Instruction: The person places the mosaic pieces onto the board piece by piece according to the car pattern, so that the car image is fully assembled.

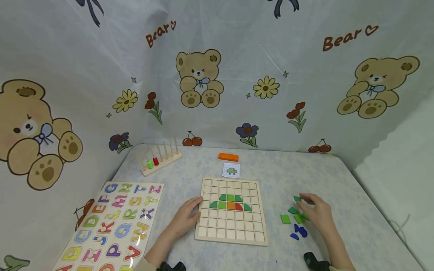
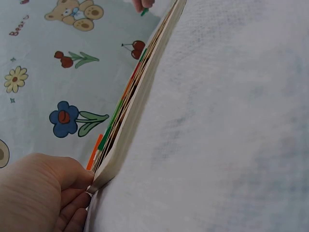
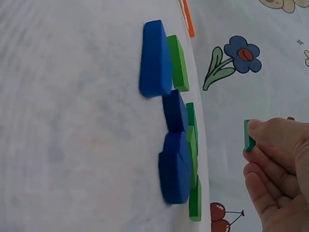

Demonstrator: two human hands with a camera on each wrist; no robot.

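My left hand (image 1: 185, 215) holds the left edge of the wooden grid board (image 1: 230, 234), its thumb and fingers at the rim in the left wrist view. Green, orange and red pieces form two rows in the board's cells. To the right of the board, my right hand (image 1: 317, 211) pinches a small dark green piece (image 3: 248, 135) between thumb and fingers, raised above the table. Below it lie loose pieces: light green squares (image 1: 285, 219), a dark green curved piece (image 1: 292, 210) and several blue pieces (image 1: 294, 236). The hand partly hides another green piece.
A small picture card (image 1: 231, 170) and an orange block (image 1: 228, 157) lie behind the board. A wooden peg rack (image 1: 162, 164) with green and red beads stands back left. An alphabet board (image 1: 113, 226) covers the left side. A bear-print cloth (image 1: 234, 124) hangs behind the table.
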